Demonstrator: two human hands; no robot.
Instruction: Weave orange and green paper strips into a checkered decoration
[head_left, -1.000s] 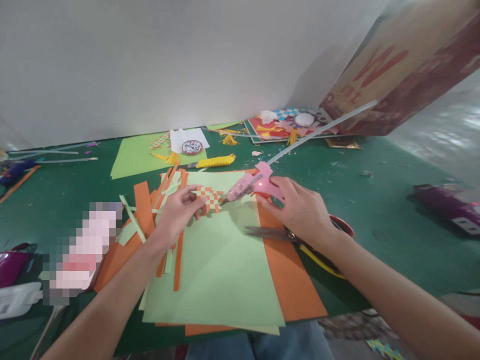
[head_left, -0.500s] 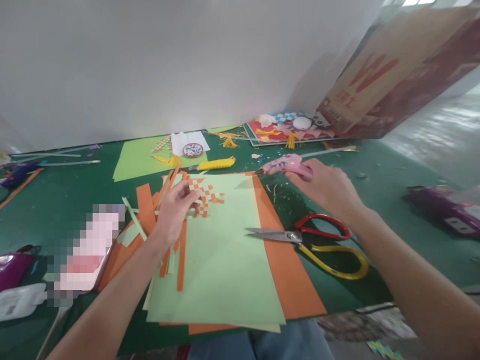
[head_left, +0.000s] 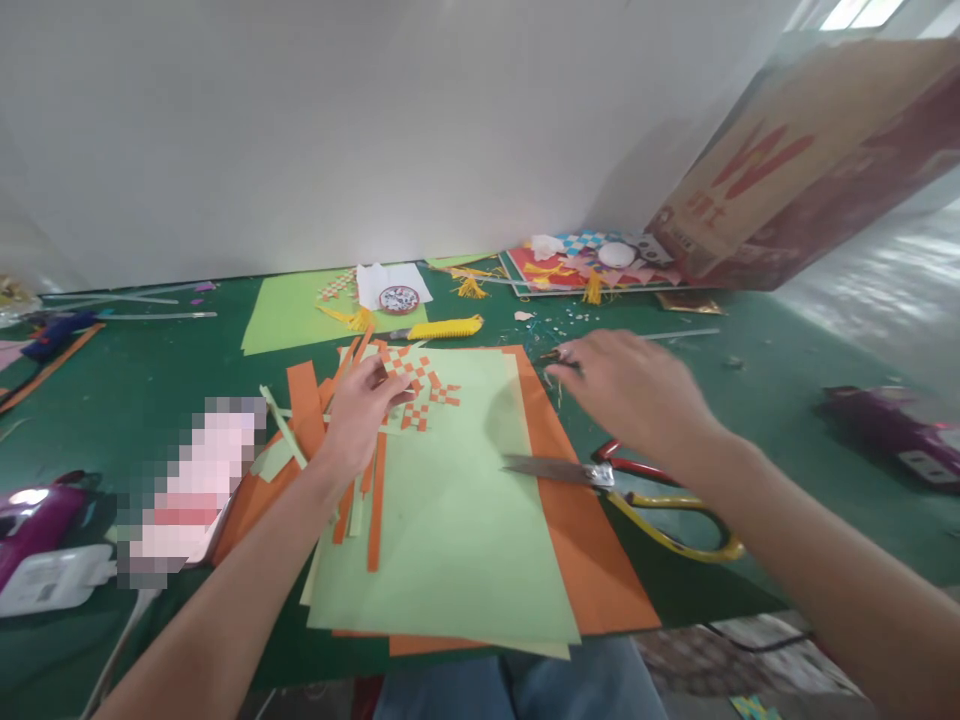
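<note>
My left hand point(head_left: 361, 405) pinches a woven paper piece point(head_left: 412, 372) in an orange and pale green check, held over a pale green sheet point(head_left: 450, 530). My right hand point(head_left: 634, 380) is closed around the pink glue gun, right of the sheet. Its back hides nearly all of the gun; only the dark nozzle point(head_left: 553, 355) shows past the fingers. Below that hand lie scissors point(head_left: 559, 470) with red and yellow handles, blades across the paper edge. Orange paper strips point(head_left: 376, 510) lie beside my left wrist.
A yellow cutter knife point(head_left: 446, 328) lies beyond the sheets. Farther back are a round patterned disc point(head_left: 399, 299), yellow tassels point(head_left: 592, 288) and a paper bag point(head_left: 720, 190). A phone point(head_left: 195, 485) is at left, a purple glue gun point(head_left: 892, 430) at right.
My right hand has turned palm down and lowered slightly, so the pink glue gun is now mostly covered. The left hand keeps its hold on the woven paper. The view has shifted slightly.
</note>
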